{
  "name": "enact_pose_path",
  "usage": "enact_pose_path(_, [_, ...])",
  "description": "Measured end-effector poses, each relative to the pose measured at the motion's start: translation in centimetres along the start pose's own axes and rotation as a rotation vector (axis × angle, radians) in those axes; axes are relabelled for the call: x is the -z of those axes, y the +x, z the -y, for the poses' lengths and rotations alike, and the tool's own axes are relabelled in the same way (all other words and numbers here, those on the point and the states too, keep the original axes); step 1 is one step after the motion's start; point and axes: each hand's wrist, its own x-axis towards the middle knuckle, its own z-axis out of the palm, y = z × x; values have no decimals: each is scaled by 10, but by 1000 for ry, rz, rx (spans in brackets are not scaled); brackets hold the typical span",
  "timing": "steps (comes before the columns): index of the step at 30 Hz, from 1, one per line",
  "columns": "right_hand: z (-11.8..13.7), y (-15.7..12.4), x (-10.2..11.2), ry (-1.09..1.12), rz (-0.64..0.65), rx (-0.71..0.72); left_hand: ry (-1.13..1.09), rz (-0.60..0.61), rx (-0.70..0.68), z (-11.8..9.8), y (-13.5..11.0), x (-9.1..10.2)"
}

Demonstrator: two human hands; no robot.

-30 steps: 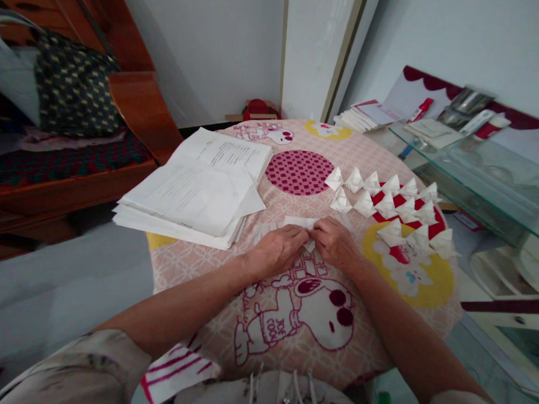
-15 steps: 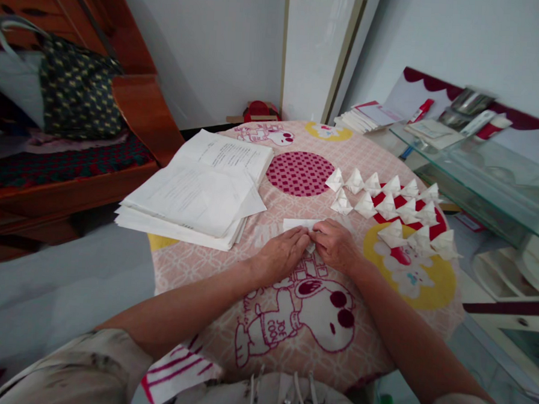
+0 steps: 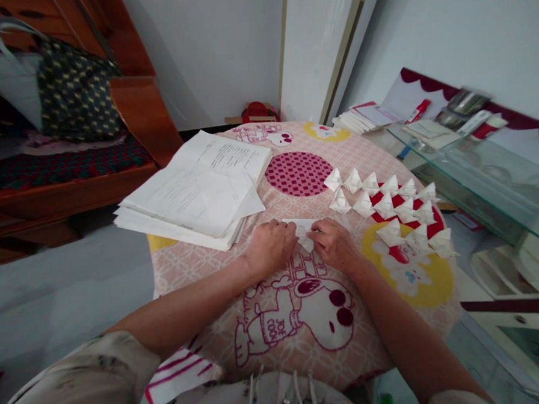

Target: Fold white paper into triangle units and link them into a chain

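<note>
A small piece of folded white paper (image 3: 304, 233) lies on the patterned tablecloth in front of me, its lower end coming to a point. My left hand (image 3: 273, 241) is closed at its left side, fingers curled on the paper's edge. From the right, my right hand (image 3: 333, 243) pinches the opposite edge between thumb and fingers. Beyond my right hand stand several folded white paper shapes (image 3: 385, 205) in rows, each with a peaked top. Left of my hands lies a thick stack of printed paper sheets (image 3: 184, 191).
The round table has a pink cloth (image 3: 193, 270) with cartoon prints. A glass shelf (image 3: 479, 171) overlaps its right side, holding a metal container (image 3: 468, 103) and a red tube (image 3: 419, 111). At left, a wooden bench (image 3: 138, 120) carries a dark patterned bag (image 3: 76, 89).
My left hand has drawn slightly left and its fingers have curled, so more of the folded paper shows. My right hand stays nearly in place on the paper.
</note>
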Motion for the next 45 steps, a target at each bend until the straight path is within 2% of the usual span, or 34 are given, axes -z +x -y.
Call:
enact_pose_path(4, [1,1,-1,51,-14,-18,-297,-159,-252,4,4,-11])
enact_pose_path(6, [-1,1,-1,129,-45,-42,-409,-158,-339,3,4,-22])
enact_pose_path(8, [-6,-1,2,243,-114,-105,-397,-122,-365,3,2,-32])
enact_pose_path(10, [-14,-5,7,338,-221,-240,-348,-98,-387,4,1,-38])
enact_pose_path(13, [-27,-11,17,343,-355,-590,-280,-87,-429,6,1,-40])
enact_pose_path(15, [-31,-14,22,331,-313,-748,-250,-91,-438,7,2,-40])
enact_pose_path(17, [-31,-13,25,305,-202,-809,-232,-101,-436,7,2,-39])
enact_pose_path(20, [-25,-9,26,243,-58,-825,-227,-102,-435,7,2,-40])
enact_pose_path(24, [-17,-5,25,161,46,-848,-233,-83,-415,6,1,-38])
enact_pose_path(27, [-14,-2,24,124,1,-875,-219,-54,-405,5,2,-34])
enact_pose_path(31, [-8,9,19,268,-231,-792,-217,-37,-416,4,3,-30])
enact_pose_path(32, [-6,13,16,324,-250,-769,-221,-39,-416,4,3,-29])
enact_pose_path(35, [-4,26,7,409,-137,-766,-233,-31,-418,5,4,-28])
enact_pose_path(39, [-6,35,-3,330,-6,-761,-232,-15,-417,6,4,-26])
enact_pose_path(45, [-13,32,2,252,31,-845,-245,-24,-406,6,4,-28])
